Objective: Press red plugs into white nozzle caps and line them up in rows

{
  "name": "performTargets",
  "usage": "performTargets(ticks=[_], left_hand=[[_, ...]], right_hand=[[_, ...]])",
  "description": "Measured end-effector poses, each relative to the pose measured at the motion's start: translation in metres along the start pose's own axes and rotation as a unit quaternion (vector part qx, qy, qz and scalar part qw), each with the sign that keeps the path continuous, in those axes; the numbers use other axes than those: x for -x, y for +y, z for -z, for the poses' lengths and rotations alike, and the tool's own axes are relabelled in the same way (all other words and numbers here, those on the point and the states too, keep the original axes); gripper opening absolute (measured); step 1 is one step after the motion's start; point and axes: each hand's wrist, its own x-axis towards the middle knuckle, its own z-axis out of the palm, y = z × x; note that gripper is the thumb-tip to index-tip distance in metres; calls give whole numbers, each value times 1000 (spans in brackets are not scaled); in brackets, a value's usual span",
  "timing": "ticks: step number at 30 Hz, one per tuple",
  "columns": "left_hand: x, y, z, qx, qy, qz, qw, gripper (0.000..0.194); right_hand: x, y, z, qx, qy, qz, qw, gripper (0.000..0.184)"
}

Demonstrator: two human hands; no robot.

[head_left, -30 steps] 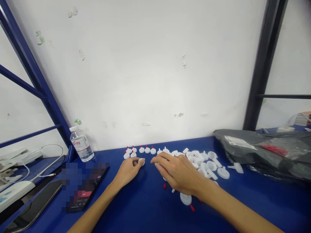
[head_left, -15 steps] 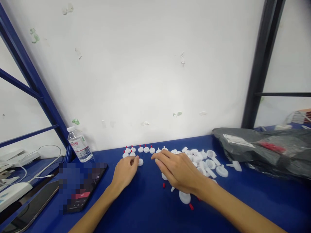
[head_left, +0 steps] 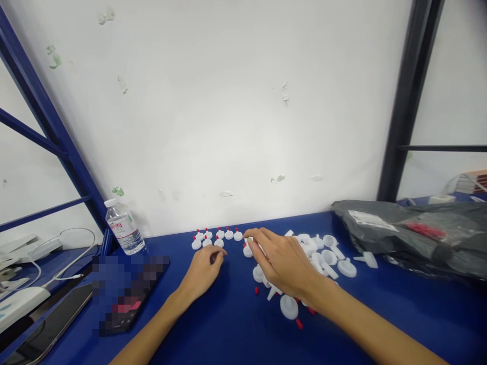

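As the head view shows, your left hand (head_left: 201, 269) curls half-open just nearer you than the red-tipped caps (head_left: 218, 244); your right hand (head_left: 283, 259) bends beside a white cap (head_left: 247, 252), its grip unclear, with loose white caps (head_left: 347, 268) around it.

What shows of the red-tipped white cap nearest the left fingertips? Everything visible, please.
The white cap is squat and round, plastic by its look, topped by a small red tip. It stands upright, tip up, on the blue table, at the right end of the front row of three red-tipped caps. The left hand is close by on its near side; whether a finger touches it is unclear. Markings are too small to make out.
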Motion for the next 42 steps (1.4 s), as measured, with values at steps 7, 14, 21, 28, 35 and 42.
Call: performTargets(ticks=[7, 14, 21, 28, 35, 42], left_hand=[[13, 27, -4, 72, -92, -88, 989, 21], [26, 38, -19, 103, -168, -102, 975, 26], [25, 40, -22, 105, -165, -117, 974, 13], [16, 30, -17, 220, -93, -5, 971, 24], [10, 21, -17, 290, -80, 25, 953, 41], [12, 24, -16, 301, -100, 20, 948, 40]], right_hand=[[-1, 15, -7, 47, -73, 15, 996, 18], [3, 21, -22, 46, -122, 39, 991, 11], [0, 22, -23, 23, -107, 85, 990, 14], [2, 20, -22, 10, -102, 37, 994, 12], [2, 18, -9, -40, -141, 51, 988, 36], [-1, 16, -13, -31, -143, 32, 989, 21]])
